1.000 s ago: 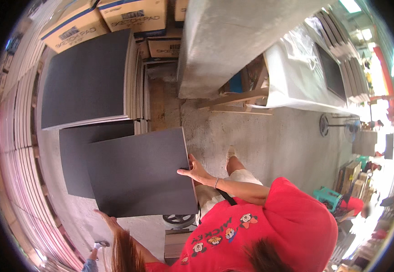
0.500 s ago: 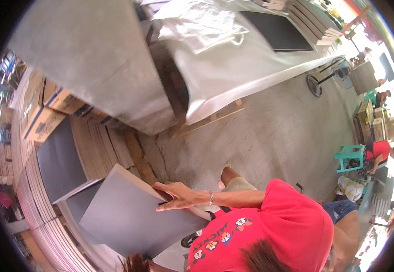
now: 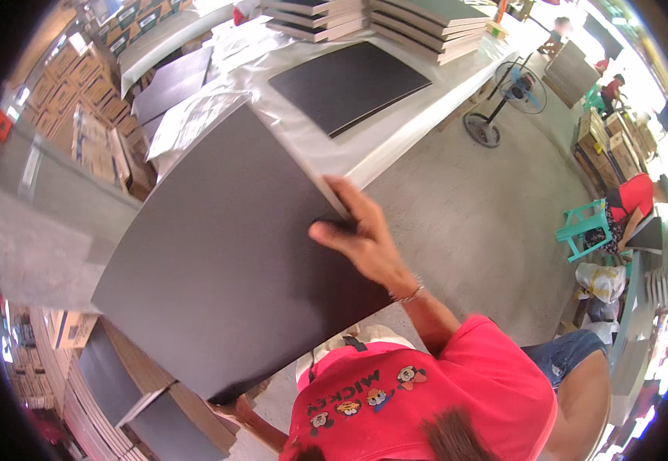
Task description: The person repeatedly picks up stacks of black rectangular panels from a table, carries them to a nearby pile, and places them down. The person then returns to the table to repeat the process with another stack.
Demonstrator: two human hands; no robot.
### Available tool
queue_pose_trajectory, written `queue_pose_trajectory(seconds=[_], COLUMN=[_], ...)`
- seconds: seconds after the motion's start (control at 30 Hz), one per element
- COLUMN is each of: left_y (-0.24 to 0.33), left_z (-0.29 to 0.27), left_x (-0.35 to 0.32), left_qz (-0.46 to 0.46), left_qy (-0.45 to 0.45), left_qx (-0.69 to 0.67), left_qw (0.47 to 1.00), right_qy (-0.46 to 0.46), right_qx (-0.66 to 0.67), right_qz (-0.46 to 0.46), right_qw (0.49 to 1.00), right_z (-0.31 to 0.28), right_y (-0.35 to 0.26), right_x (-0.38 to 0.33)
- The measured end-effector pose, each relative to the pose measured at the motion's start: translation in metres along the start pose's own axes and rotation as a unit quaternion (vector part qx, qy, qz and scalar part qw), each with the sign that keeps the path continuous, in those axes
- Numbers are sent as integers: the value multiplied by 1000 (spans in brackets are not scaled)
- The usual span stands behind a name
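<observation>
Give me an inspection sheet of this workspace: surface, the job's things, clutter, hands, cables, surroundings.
Surface: long white-covered table, one dark panel lying flat on it.
Job's things: large dark grey board held tilted in front of the person.
Clutter: stacks of boards at the table's far edge; plastic wrapping on the table's left part.
Hands: right hand grips the board's right edge, fingers on its face; left hand is under the lower edge, mostly hidden.
Cables: nothing seen.
Surroundings: concrete floor, floor fan, green stool, cardboard boxes at left, more dark sheets below, another person seated at right.
</observation>
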State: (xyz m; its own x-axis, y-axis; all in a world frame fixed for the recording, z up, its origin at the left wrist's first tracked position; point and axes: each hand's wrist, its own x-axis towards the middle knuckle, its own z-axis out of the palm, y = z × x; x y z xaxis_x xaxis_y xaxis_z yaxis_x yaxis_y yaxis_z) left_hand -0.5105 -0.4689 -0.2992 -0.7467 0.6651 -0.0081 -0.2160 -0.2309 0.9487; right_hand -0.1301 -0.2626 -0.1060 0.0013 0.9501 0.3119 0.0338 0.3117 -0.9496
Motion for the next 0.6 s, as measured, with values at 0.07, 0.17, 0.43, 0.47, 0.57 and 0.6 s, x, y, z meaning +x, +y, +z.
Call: queue_pose_trajectory(seconds=[0.07, 0.17, 0.43, 0.47, 0.57, 0.6], left_y=[-8, -19, -51, -54, -84, -101], left_z=[42, 105, 364, 401, 467, 481], left_x=[12, 44, 86, 83, 73, 71], left_qz=[-18, -56, -287, -293, -284, -264], left_qy=[-50, -216, -305, -318, -337, -327], left_qx=[-52, 50, 112, 167, 227, 210], left_qw=[997, 974, 901, 886, 868, 883], right_qy=[63, 144, 276, 262, 239, 229], right_qx=[17, 43, -131, -124, -115, -111], right_qz=[8, 31, 87, 92, 97, 99], right_qw=[998, 988, 948, 953, 959, 962], right_z=[-48, -116, -282, -302, -352, -369], right_y=[2, 6, 62, 68, 101, 113], right_x=[29, 72, 184, 200, 255, 275])
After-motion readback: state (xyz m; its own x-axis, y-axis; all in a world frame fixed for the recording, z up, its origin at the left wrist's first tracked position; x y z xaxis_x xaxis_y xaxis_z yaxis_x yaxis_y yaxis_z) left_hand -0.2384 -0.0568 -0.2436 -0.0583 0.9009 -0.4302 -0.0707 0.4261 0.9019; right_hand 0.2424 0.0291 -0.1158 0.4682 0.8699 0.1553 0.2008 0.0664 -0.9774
